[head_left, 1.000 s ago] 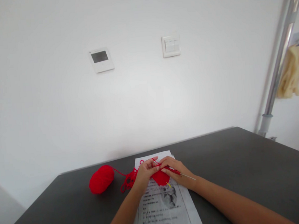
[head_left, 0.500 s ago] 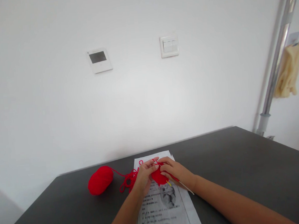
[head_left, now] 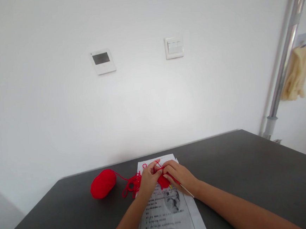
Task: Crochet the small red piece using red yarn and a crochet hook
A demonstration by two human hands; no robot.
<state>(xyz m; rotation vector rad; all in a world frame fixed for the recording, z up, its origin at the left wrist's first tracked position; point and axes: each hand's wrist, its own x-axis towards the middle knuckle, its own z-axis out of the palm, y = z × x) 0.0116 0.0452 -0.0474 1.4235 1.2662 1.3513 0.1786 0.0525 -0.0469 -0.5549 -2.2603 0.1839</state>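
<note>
My left hand point(head_left: 149, 178) is closed on the left edge of a small red yarn piece point(head_left: 163, 182), its index finger raised with a strand of yarn running over it. My right hand point(head_left: 180, 176) is closed around a thin pale needle point(head_left: 187, 190), whose back end sticks out below the palm; whether it is a knitting needle or a crochet hook cannot be made out. Both hands meet at the top of the yarn piece, and the fingers hide the needle's tip. A small yellow marker point(head_left: 170, 186) hangs at the piece's lower edge. Loose red yarn point(head_left: 133, 183) lies beside my left hand.
A red yarn ball point(head_left: 103, 184) rests on the dark table point(head_left: 242, 171) at left, joined by a strand to the loose yarn. Printed sheets point(head_left: 164, 223) lie beneath my hands. Behind the table rises a white wall point(head_left: 142, 108); a metal pole point(head_left: 283, 62) stands at right.
My left hand has turned slightly, its fingers drawing in around the yarn piece. The needle's back end has shifted a little left and up. The yellow marker shows less.
</note>
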